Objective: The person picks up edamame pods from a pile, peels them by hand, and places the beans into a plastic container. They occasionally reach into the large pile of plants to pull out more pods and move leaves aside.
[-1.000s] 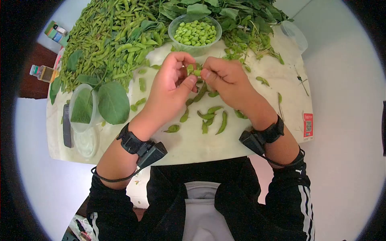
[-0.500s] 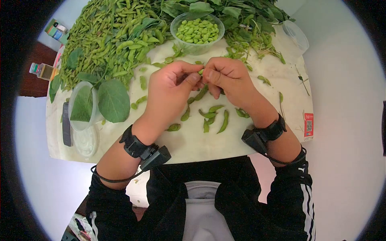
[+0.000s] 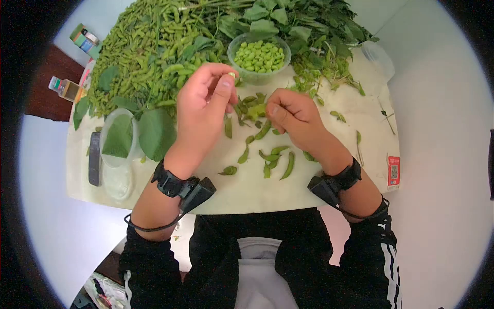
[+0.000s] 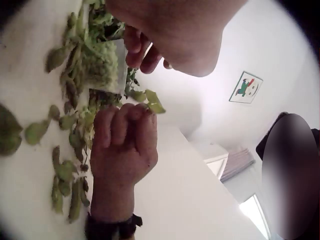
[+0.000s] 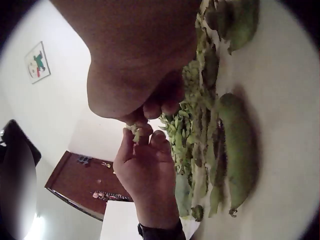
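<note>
In the head view the left hand (image 3: pixel 203 110) pinches a small pale green bean (image 3: pixel 231 75) between thumb and fingertips, just left of the bowl of shelled beans (image 3: pixel 260 56). Lower and to the right, the right hand (image 3: pixel 296 116) has its fingers curled round a split green pod (image 3: pixel 256 111). The left wrist view shows this pod (image 4: pixel 154 101) sticking out from the right hand's (image 4: pixel 122 145) fingertips. The two hands are apart. Several whole pods (image 3: pixel 289 166) lie on the table below them.
A large heap of pods (image 3: pixel 154 49) covers the back left, with leafy stems (image 3: pixel 319 26) behind the bowl. At the left stand a clear tub (image 3: pixel 119 136), a lid (image 3: pixel 117 181), a dark phone-like object (image 3: pixel 94 158) and a bottle (image 3: pixel 67 88). An empty tub (image 3: pixel 379 59) lies back right.
The hands, together before, have separated. The left hand has moved up and left with the bean, and the right hand has lowered slightly with the pod. The head view has shifted a little.
</note>
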`<state>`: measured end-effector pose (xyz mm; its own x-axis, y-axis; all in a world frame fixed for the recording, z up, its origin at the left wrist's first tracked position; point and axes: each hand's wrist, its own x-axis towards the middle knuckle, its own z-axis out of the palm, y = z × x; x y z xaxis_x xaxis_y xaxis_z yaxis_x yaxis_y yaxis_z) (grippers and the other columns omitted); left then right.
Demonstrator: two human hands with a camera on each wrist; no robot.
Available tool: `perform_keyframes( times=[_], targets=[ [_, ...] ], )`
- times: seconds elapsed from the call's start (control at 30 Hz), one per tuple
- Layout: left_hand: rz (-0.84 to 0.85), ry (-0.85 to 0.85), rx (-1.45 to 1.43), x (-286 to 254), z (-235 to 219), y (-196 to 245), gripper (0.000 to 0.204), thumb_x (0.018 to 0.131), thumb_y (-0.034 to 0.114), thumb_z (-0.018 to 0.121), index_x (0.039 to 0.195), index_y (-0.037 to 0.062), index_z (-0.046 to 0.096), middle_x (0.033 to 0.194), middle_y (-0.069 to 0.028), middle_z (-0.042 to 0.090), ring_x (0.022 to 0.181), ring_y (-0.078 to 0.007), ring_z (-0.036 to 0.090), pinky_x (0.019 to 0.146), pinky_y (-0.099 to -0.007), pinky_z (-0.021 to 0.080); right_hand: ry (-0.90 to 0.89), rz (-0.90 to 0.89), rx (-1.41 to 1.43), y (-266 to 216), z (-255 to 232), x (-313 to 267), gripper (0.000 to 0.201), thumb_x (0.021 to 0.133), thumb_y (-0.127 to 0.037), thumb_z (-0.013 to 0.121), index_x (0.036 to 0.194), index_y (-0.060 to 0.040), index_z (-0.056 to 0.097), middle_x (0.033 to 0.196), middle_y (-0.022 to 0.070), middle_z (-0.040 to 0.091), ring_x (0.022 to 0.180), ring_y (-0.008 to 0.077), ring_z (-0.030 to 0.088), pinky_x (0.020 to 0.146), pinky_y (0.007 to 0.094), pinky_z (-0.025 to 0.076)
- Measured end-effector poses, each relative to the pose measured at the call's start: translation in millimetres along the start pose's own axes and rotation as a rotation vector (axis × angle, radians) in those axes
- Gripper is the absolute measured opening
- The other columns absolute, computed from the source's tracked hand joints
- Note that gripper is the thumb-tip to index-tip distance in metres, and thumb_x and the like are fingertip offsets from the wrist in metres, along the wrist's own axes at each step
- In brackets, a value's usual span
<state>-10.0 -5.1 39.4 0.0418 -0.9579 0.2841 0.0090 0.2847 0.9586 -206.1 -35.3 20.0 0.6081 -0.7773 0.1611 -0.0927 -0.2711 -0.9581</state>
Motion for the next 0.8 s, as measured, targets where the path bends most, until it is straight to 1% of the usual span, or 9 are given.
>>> perform_keyframes(
  times=[0.1,0.17,0.2,0.33,0.4,0.5,0.57,0.67,0.8],
  targets=[
    [0.081,0.072,0.210,20,6,11,0.017,0.094,0.014,0.054,0.104,0.0023,0.061,0.082,-0.0052,0.065,0.068,-0.0136,0.062,0.061,-0.0256,0.047,0.009,0.019,0.228,0,-3,0,0.019,0.095,-0.018,0.051,0.081,-0.0046,0.050,0.064,0.0001,0.051,0.055,0.0076,0.045,0.052,0.0216,0.037],
    [0.371,-0.033,0.770,44,6,16,0.023,0.090,0.012,0.057,0.112,0.0069,0.062,0.090,-0.0099,0.068,0.075,-0.0266,0.065,0.066,-0.0330,0.050,0.026,-0.034,0.328,1,1,1,0.019,0.095,-0.016,0.051,0.080,-0.0050,0.050,0.063,-0.0006,0.049,0.053,0.0069,0.044,0.050,0.0216,0.036],
    [0.444,-0.018,0.787,55,7,14,0.028,0.087,0.011,0.057,0.114,0.0097,0.062,0.096,-0.0117,0.067,0.084,-0.0346,0.062,0.070,-0.0389,0.049,0.049,-0.074,0.431,1,0,1,0.020,0.095,-0.014,0.050,0.078,-0.0053,0.049,0.063,-0.0013,0.048,0.052,0.0061,0.044,0.047,0.0215,0.036],
    [0.414,-0.032,0.848,69,8,17,0.026,0.088,0.010,0.056,0.112,0.0088,0.064,0.095,-0.0102,0.068,0.081,-0.0317,0.063,0.070,-0.0389,0.049,0.041,-0.092,0.419,3,-2,3,0.017,0.095,-0.014,0.050,0.081,-0.0046,0.050,0.064,0.0001,0.049,0.052,0.0073,0.044,0.046,0.0222,0.037],
    [0.245,-0.029,0.743,58,12,21,0.024,0.088,0.013,0.057,0.111,0.0066,0.063,0.092,-0.0100,0.068,0.077,-0.0257,0.064,0.067,-0.0347,0.049,0.072,-0.065,0.433,2,-4,3,0.017,0.096,-0.015,0.050,0.082,-0.0042,0.050,0.064,-0.0001,0.049,0.052,0.0071,0.044,0.046,0.0225,0.037],
    [0.190,0.013,0.573,26,14,23,0.025,0.089,0.016,0.058,0.111,0.0038,0.060,0.086,-0.0077,0.066,0.071,-0.0168,0.061,0.064,-0.0296,0.047,0.142,-0.056,0.434,1,-4,4,0.018,0.096,-0.015,0.050,0.082,-0.0039,0.051,0.064,-0.0004,0.049,0.051,0.0064,0.044,0.045,0.0224,0.037],
    [0.125,-0.077,0.459,11,13,14,0.026,0.092,0.018,0.056,0.113,0.0023,0.057,0.086,-0.0045,0.063,0.069,-0.0110,0.058,0.062,-0.0249,0.046,0.157,-0.050,0.413,2,-3,3,0.018,0.096,-0.016,0.050,0.083,-0.0040,0.053,0.064,-0.0005,0.049,0.051,0.0060,0.044,0.045,0.0223,0.037],
    [-0.221,-0.309,0.056,3,7,8,0.025,0.095,0.013,0.052,0.118,0.0037,0.052,0.092,-0.0025,0.058,0.070,-0.0091,0.057,0.062,-0.0215,0.045,0.149,-0.030,0.342,2,-1,6,0.017,0.096,-0.016,0.051,0.084,-0.0043,0.055,0.062,-0.0010,0.049,0.050,0.0054,0.043,0.045,0.0222,0.036],
    [-0.150,-0.316,-0.065,-1,2,-13,0.022,0.093,0.007,0.054,0.115,0.0039,0.052,0.091,-0.0023,0.058,0.071,-0.0089,0.056,0.062,-0.0216,0.045,0.052,0.038,0.193,3,-2,3,0.023,0.097,-0.021,0.049,0.088,-0.0013,0.056,0.064,0.0021,0.051,0.054,0.0082,0.046,0.051,0.0219,0.038]
  ],
)
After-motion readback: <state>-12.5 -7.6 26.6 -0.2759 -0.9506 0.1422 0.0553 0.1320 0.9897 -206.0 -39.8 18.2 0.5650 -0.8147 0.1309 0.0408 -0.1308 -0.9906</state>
